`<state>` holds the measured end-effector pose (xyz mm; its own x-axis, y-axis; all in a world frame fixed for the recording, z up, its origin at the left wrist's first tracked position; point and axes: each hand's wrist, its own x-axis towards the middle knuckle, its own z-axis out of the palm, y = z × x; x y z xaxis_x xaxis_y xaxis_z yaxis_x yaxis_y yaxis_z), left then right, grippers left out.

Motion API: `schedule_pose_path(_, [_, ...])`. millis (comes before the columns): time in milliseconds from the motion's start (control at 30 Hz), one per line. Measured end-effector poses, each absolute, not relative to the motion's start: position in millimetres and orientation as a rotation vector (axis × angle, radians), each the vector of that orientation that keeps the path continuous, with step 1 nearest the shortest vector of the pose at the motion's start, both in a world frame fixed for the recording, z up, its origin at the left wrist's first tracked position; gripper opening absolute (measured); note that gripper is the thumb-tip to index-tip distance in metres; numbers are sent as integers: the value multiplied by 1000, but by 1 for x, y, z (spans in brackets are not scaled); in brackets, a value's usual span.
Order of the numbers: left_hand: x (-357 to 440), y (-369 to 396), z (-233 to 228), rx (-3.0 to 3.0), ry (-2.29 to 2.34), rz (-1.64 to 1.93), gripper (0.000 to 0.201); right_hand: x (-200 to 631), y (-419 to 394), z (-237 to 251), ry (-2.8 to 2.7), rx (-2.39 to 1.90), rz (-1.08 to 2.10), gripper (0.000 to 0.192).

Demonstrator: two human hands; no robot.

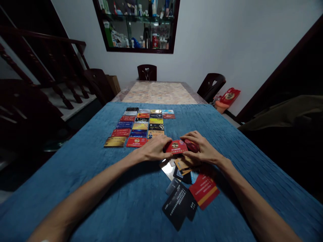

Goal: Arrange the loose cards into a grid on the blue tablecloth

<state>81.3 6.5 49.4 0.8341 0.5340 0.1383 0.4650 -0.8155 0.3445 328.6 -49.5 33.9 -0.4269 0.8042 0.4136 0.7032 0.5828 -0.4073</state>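
My left hand (pixel 156 148) grips the left end of a red card (pixel 176 147) that carries a round gold picture and white lettering. Across from it, my right hand (pixel 204 148) has thumb and fingers closed round more red cards (pixel 192 145) and touches the right end of the same card. Below both hands lies a loose heap, with a gold-orange card (pixel 186 164), a black card (pixel 176 205) and a red card with an orange stripe (pixel 205 189). Left of my left hand, rows of cards (pixel 140 126) lie side by side, a gold card (pixel 115 142) at the near left corner.
A blue cloth (pixel 106 181) covers the near part of the table; its far part has a beige patterned top (pixel 161 91). Dark chairs (pixel 147 72) stand around it. A glass-shelved wall cabinet (pixel 140 25) is at the back, a red bag (pixel 230 96) beyond the right edge.
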Motion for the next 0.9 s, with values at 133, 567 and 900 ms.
schedule_pose_path(133, [82,6,49,2748,772,306,33,330,-49,34,-2305,-1187,154,45])
schedule_pose_path(567, [73,10,58,2823,787,368,30,324,-49,33,-2302,-1168,14,38])
schedule_pose_path(900, [39,15,67,2795,840,415,30,286,-39,36,-2311,-1247,-18,41])
